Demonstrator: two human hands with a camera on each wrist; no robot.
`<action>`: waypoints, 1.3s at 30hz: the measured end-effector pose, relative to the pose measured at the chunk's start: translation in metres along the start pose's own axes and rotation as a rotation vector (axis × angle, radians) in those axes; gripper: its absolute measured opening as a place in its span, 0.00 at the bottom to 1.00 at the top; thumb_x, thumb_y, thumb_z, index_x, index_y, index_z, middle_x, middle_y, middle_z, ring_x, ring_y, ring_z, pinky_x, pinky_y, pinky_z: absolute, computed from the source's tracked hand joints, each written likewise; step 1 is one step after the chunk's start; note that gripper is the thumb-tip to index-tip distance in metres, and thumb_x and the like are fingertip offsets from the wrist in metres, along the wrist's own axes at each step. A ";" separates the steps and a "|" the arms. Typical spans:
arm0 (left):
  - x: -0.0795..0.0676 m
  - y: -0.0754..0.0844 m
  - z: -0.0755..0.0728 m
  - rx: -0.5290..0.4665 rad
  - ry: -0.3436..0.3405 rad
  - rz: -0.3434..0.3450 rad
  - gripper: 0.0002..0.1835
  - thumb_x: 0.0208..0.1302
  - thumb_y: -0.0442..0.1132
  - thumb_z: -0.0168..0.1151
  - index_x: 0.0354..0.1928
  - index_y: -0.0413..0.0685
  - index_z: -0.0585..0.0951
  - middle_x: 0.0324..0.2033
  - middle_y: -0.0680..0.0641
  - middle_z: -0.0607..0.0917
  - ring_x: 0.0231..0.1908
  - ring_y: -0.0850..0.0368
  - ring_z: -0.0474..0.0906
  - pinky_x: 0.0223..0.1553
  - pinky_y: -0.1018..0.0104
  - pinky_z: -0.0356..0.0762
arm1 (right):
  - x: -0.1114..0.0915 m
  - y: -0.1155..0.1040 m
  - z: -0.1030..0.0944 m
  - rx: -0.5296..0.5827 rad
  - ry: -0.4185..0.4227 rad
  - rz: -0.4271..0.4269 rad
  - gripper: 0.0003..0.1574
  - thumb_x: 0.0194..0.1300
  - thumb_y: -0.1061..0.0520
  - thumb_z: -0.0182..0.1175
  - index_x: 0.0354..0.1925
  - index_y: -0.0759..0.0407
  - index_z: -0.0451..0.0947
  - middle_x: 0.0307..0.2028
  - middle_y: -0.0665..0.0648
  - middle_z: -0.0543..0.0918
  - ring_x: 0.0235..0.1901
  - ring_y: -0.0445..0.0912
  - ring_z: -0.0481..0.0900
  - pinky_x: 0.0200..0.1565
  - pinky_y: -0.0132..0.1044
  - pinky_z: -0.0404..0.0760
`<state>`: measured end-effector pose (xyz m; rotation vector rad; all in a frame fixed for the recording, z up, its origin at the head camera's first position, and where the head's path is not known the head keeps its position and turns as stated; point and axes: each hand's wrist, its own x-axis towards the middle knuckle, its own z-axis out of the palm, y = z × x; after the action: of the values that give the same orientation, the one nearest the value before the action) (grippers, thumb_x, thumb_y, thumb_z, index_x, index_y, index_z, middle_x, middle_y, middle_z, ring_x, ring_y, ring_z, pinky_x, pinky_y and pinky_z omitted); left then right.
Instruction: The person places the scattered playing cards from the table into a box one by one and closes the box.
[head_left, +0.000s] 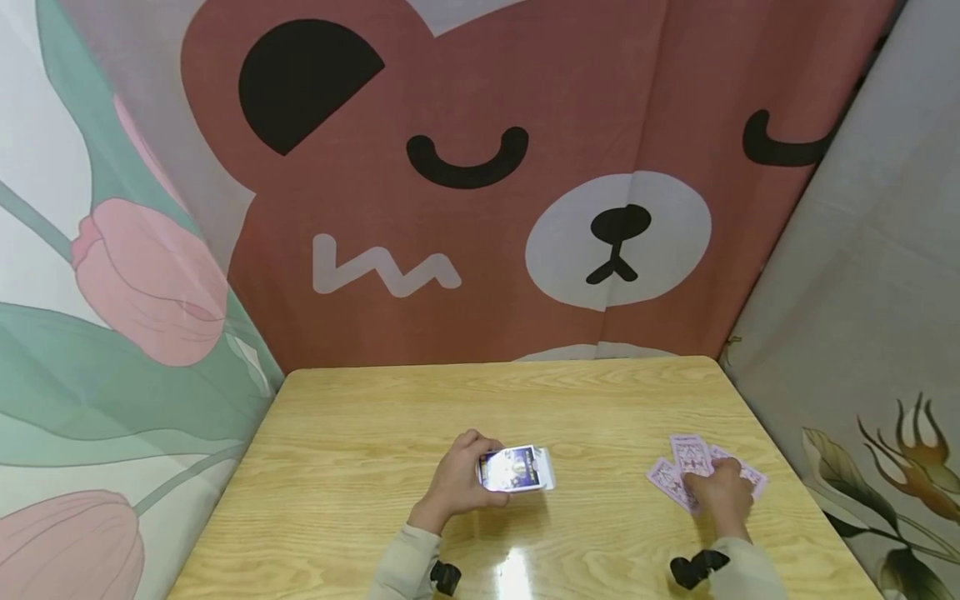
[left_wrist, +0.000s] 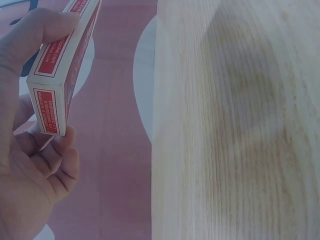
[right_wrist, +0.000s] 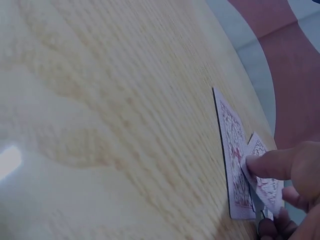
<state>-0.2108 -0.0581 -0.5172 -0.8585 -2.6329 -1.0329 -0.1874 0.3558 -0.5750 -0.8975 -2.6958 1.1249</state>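
My left hand [head_left: 452,481] grips a playing card box [head_left: 512,470] above the middle of the table, thumb on one long edge and fingers on the other. Its glossy face is dark purple, and a pale flap sticks out at the right end. Red and white printed sides of the card box [left_wrist: 52,62] show in the left wrist view. To the right, my right hand [head_left: 726,493] is at several pink-backed playing cards [head_left: 688,452] spread face down. In the right wrist view, thumb and fingers pinch a playing card [right_wrist: 267,187], lifted at an angle beside another lying flat.
The wooden table [head_left: 360,417] ends at a bear-printed curtain [head_left: 465,325] behind. Floral curtains hang along the left and right sides. A black strap mount [head_left: 699,568] sits on the right wrist, another on the left.
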 end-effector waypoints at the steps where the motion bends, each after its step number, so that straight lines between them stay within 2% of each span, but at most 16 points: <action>1: 0.000 0.000 0.000 0.001 0.001 0.001 0.34 0.26 0.47 0.79 0.45 0.49 0.81 0.35 0.57 0.73 0.35 0.63 0.68 0.37 0.69 0.71 | -0.001 0.000 0.001 0.028 0.016 0.001 0.40 0.51 0.55 0.62 0.55 0.76 0.58 0.44 0.81 0.62 0.44 0.75 0.61 0.40 0.60 0.63; 6: 0.000 0.000 0.000 -0.003 0.008 0.014 0.34 0.26 0.47 0.79 0.44 0.49 0.81 0.35 0.56 0.74 0.35 0.63 0.68 0.36 0.69 0.71 | -0.003 0.001 0.005 0.114 0.090 -0.021 0.36 0.51 0.62 0.58 0.57 0.71 0.58 0.45 0.84 0.57 0.43 0.74 0.60 0.38 0.60 0.65; 9: 0.000 -0.001 0.000 -0.003 0.012 0.023 0.34 0.26 0.48 0.79 0.44 0.48 0.81 0.35 0.55 0.75 0.35 0.62 0.68 0.36 0.69 0.71 | -0.005 0.001 0.006 0.128 0.146 -0.073 0.33 0.52 0.64 0.56 0.57 0.70 0.61 0.44 0.84 0.63 0.44 0.74 0.62 0.42 0.60 0.65; 12: 0.000 -0.002 0.000 0.001 0.015 0.027 0.34 0.25 0.48 0.79 0.44 0.48 0.81 0.35 0.55 0.75 0.35 0.62 0.68 0.36 0.69 0.71 | -0.006 0.001 0.006 0.143 0.190 -0.133 0.31 0.54 0.65 0.53 0.57 0.70 0.63 0.42 0.79 0.71 0.39 0.70 0.68 0.40 0.58 0.65; 16: 0.000 -0.001 0.000 0.002 0.014 0.024 0.35 0.26 0.48 0.79 0.44 0.48 0.81 0.35 0.55 0.74 0.35 0.62 0.68 0.36 0.69 0.72 | -0.008 -0.001 0.005 0.190 0.195 -0.193 0.28 0.58 0.68 0.47 0.59 0.69 0.62 0.48 0.78 0.70 0.41 0.69 0.68 0.42 0.59 0.64; 19: 0.000 -0.001 0.000 0.003 0.011 0.017 0.35 0.26 0.47 0.79 0.45 0.48 0.81 0.35 0.56 0.74 0.35 0.63 0.68 0.36 0.69 0.72 | -0.008 -0.004 0.005 0.229 0.194 -0.212 0.29 0.59 0.69 0.44 0.60 0.68 0.61 0.53 0.78 0.67 0.47 0.68 0.67 0.45 0.59 0.64; 21: 0.001 0.000 -0.001 0.004 0.010 0.015 0.35 0.26 0.47 0.80 0.45 0.48 0.81 0.36 0.56 0.74 0.35 0.63 0.68 0.36 0.69 0.72 | -0.008 -0.006 0.005 0.242 0.216 -0.214 0.28 0.59 0.69 0.45 0.60 0.68 0.61 0.49 0.77 0.70 0.43 0.65 0.69 0.41 0.54 0.67; 24: 0.001 0.001 -0.002 0.007 0.008 0.012 0.35 0.26 0.47 0.80 0.45 0.48 0.81 0.36 0.55 0.74 0.35 0.63 0.68 0.36 0.69 0.72 | -0.007 -0.008 0.005 0.265 0.278 -0.209 0.27 0.57 0.69 0.49 0.57 0.67 0.64 0.35 0.72 0.76 0.29 0.56 0.75 0.28 0.43 0.70; 26: 0.001 0.001 -0.003 0.013 0.007 0.011 0.35 0.26 0.48 0.80 0.45 0.48 0.80 0.36 0.55 0.74 0.35 0.63 0.68 0.36 0.69 0.72 | -0.007 -0.009 0.004 0.283 0.302 -0.208 0.26 0.55 0.69 0.50 0.55 0.66 0.66 0.26 0.66 0.76 0.19 0.46 0.73 0.20 0.35 0.68; 28: 0.001 0.001 -0.003 0.013 0.006 0.009 0.35 0.26 0.48 0.79 0.46 0.47 0.80 0.36 0.55 0.74 0.35 0.63 0.68 0.36 0.69 0.72 | -0.007 -0.010 0.003 0.302 0.307 -0.203 0.25 0.55 0.69 0.51 0.54 0.65 0.68 0.21 0.60 0.74 0.12 0.38 0.69 0.15 0.32 0.66; 32: 0.000 0.001 -0.004 0.016 0.011 0.009 0.35 0.27 0.49 0.79 0.46 0.48 0.80 0.36 0.56 0.73 0.35 0.63 0.68 0.36 0.69 0.72 | -0.008 -0.012 0.001 0.318 0.281 -0.188 0.25 0.56 0.69 0.51 0.54 0.65 0.68 0.21 0.58 0.73 0.10 0.31 0.68 0.15 0.30 0.66; 36: 0.000 0.001 -0.004 0.019 0.011 0.016 0.35 0.27 0.49 0.78 0.45 0.48 0.81 0.35 0.56 0.73 0.35 0.63 0.68 0.36 0.69 0.71 | -0.012 -0.013 0.000 0.360 0.262 -0.169 0.27 0.56 0.69 0.51 0.56 0.65 0.66 0.23 0.59 0.72 0.11 0.32 0.69 0.15 0.29 0.68; 39: 0.001 0.001 -0.004 0.021 0.010 0.019 0.35 0.27 0.50 0.78 0.45 0.49 0.81 0.35 0.56 0.73 0.35 0.63 0.68 0.36 0.70 0.71 | -0.015 -0.015 0.000 0.436 0.259 -0.157 0.27 0.55 0.71 0.51 0.55 0.67 0.63 0.25 0.59 0.72 0.13 0.35 0.70 0.15 0.30 0.70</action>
<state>-0.2111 -0.0605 -0.5133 -0.8692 -2.6172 -1.0010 -0.1823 0.3386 -0.5628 -0.6890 -2.1515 1.3752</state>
